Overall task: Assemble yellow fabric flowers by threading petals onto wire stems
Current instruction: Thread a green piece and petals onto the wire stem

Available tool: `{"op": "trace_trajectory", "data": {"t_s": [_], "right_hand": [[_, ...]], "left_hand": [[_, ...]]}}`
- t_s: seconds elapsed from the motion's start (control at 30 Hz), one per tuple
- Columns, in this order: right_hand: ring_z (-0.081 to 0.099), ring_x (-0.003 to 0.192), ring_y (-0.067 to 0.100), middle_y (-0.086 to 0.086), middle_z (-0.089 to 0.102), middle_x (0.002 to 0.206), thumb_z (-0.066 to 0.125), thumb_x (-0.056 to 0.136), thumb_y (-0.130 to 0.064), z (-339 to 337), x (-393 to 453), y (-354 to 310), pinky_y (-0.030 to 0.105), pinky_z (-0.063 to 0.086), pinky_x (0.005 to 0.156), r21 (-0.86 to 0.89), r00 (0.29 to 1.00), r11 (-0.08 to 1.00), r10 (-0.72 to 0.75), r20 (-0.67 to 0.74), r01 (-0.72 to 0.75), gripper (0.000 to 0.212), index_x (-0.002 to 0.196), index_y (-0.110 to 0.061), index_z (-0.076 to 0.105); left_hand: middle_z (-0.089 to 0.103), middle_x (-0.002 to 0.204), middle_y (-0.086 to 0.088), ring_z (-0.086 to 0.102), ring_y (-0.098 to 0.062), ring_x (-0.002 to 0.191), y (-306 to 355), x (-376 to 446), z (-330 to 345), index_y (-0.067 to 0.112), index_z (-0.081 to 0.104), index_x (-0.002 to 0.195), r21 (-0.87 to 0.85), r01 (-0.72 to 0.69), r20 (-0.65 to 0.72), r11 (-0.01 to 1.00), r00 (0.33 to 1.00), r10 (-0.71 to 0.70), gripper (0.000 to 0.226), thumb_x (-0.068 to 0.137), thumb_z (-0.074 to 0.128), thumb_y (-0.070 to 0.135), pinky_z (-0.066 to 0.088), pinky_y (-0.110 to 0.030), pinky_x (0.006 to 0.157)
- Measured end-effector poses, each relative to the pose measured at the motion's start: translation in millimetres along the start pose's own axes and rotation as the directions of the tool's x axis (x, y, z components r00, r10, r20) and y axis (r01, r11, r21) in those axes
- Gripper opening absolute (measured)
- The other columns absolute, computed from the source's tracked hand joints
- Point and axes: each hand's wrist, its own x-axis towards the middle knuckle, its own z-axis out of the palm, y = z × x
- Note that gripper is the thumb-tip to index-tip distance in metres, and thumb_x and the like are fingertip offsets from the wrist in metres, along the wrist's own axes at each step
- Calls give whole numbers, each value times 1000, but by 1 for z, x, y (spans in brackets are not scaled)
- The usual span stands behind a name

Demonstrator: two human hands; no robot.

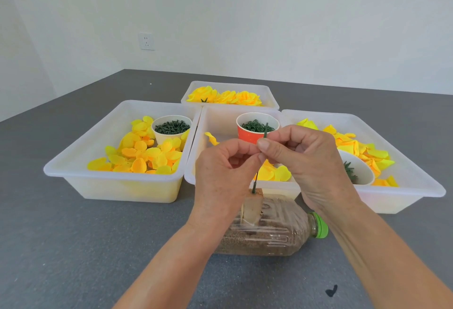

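A thin green wire stem point(265, 130) stands upright from a block fixed on a lying plastic bottle point(274, 230) filled with brown grit. My left hand point(220, 174) pinches the stem from the left, fingers curled. My right hand point(301, 159) pinches it from the right, thumb tip against a small green piece on the stem. The stem's middle is hidden behind my fingers. Loose yellow petals point(142, 154) lie in the left white tray point(73, 169).
A white cup of dark green parts point(171, 127) stands in the left tray. An orange cup of green rings point(252, 127) stands in the middle tray point(196, 151). The right tray point(416, 174) holds petals and a white cup. Finished yellow flowers point(228, 98) fill the far tray.
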Motion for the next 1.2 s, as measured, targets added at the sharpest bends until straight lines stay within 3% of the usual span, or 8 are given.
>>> {"op": "trace_trajectory", "data": {"t_s": [0.27,0.47,0.57,0.67,0.77,0.9,1.03,1.2], "right_hand": [[54,50,6,-5,63,54,70,77,-3,5,0,-5,16,46,51,79,996,996,49,-74,-43,14,66,-12,67],[59,57,9,1,69,65,65,80,-6,0,6,-9,19,49,56,166,988,974,152,29,-154,13,70,-12,70],[59,62,11,3,69,68,66,80,-5,-4,9,-12,21,50,60,101,992,987,124,31,-126,13,73,-14,72],[58,60,9,-2,68,65,69,79,-3,-5,13,-17,21,50,60,7,997,998,63,48,-64,9,79,-12,72],[60,56,2,-9,68,60,69,77,1,-3,15,-23,16,48,58,-53,997,999,14,77,-10,17,74,-16,72],[60,56,7,-4,67,59,68,78,1,-3,20,-24,19,51,59,-31,993,996,87,82,-84,21,70,-18,71],[59,55,7,-3,66,60,67,74,-10,-4,25,-22,17,50,57,63,970,978,185,158,-197,6,73,-14,71],[58,56,7,-1,66,63,64,66,-24,-3,31,-20,17,48,57,138,940,949,246,236,-283,15,70,-14,75]], "left_hand": [[69,65,1,60,-7,63,0,1,0,18,71,69,4,11,12,1000,1000,-11,15,78,72,6,50,-21,63],[68,63,7,59,-2,61,3,-1,-4,23,71,70,-8,27,-14,1000,1000,-27,20,78,71,4,48,-14,61],[68,63,10,59,1,59,15,8,-7,24,71,72,-86,-33,-75,996,997,26,15,79,70,10,46,-12,58],[69,65,3,60,0,60,31,25,-7,20,71,75,-55,-101,-19,993,995,100,7,78,73,14,46,-12,56],[66,60,7,57,-1,56,39,38,-6,17,69,70,12,-136,28,991,990,135,13,79,72,7,45,-12,54],[55,62,-6,48,-10,55,39,48,-9,3,63,68,-21,-4,60,1000,998,5,17,84,65,8,42,-15,54],[50,59,-2,45,-8,52,38,53,-11,4,57,67,-34,87,94,996,992,-84,23,87,62,14,44,-16,57],[52,60,-2,44,-13,54,33,60,-15,6,56,65,-169,240,160,956,964,-214,27,88,60,20,43,-19,56]]}}
